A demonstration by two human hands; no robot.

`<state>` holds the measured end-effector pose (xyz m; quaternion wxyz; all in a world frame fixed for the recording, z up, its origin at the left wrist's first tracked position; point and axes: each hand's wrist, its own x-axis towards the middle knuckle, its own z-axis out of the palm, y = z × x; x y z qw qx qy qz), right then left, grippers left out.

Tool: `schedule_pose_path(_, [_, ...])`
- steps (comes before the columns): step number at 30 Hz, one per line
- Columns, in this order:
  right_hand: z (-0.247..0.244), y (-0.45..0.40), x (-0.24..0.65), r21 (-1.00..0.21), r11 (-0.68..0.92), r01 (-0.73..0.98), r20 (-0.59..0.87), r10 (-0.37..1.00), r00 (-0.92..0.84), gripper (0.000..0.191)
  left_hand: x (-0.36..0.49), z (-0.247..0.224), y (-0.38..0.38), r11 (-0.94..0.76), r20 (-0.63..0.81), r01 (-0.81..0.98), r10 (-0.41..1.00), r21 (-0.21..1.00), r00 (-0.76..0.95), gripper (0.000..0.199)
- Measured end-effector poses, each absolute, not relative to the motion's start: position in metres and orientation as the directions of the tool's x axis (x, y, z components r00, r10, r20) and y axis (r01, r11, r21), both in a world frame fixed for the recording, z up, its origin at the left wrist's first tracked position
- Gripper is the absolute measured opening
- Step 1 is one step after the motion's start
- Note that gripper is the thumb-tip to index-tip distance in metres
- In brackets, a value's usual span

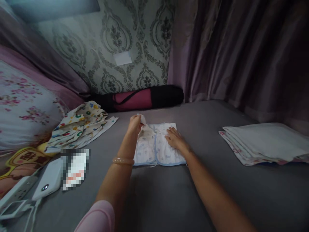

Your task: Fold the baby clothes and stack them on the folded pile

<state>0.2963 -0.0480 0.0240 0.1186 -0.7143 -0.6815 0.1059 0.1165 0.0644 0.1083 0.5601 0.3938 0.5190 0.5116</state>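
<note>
A small white baby garment (146, 149) with pale blue trim and a faint print lies spread on the grey bed cover, its front edges meeting in the middle. A thin tie sticks out at its lower edge. My left hand (135, 124), with a bangle on the wrist, pinches the upper left part of the garment and holds a bit of white cloth raised. On the upper right part, my right hand (175, 138) rests with its fingers spread and the palm down.
A stack of folded cloths (267, 141) lies at right. At left are a patterned cloth (79, 124), a floral pillow (26, 106), a white power bank (49, 178), a power strip (18, 193) with cables, and a blurred-out item. A black and red long bag (135, 99) lies along the wall.
</note>
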Motion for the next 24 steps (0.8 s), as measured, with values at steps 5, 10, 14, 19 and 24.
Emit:
schedule_pose_path(5, [0.025,-0.05,0.301,-0.351,-0.033,0.936,0.004,0.999,0.037,0.054,0.12,0.1,0.056,0.094,-0.099,0.093,0.993,0.991,0.059,0.043])
schedule_pose_path(10, [0.026,-0.05,0.303,-0.35,-0.027,0.936,0.001,1.0,0.029,0.054,0.087,0.071,0.059,-0.104,0.12,0.545,0.993,0.832,0.006,0.036])
schedule_pose_path(14, [0.029,-0.052,0.301,-0.33,-0.018,0.944,0.012,1.0,0.023,0.053,0.077,0.051,0.054,-0.172,0.113,0.622,0.985,0.764,0.134,0.032])
schedule_pose_path(19, [0.026,-0.054,0.29,-0.309,0.058,0.949,0.138,0.99,-0.015,0.051,0.078,0.027,0.046,-0.421,0.167,0.733,0.903,0.534,0.397,0.038])
schedule_pose_path(24, [0.025,-0.054,0.282,-0.35,0.132,0.927,0.093,0.99,-0.106,0.051,0.075,0.01,0.055,-0.348,0.136,0.728,0.932,0.59,0.335,0.043])
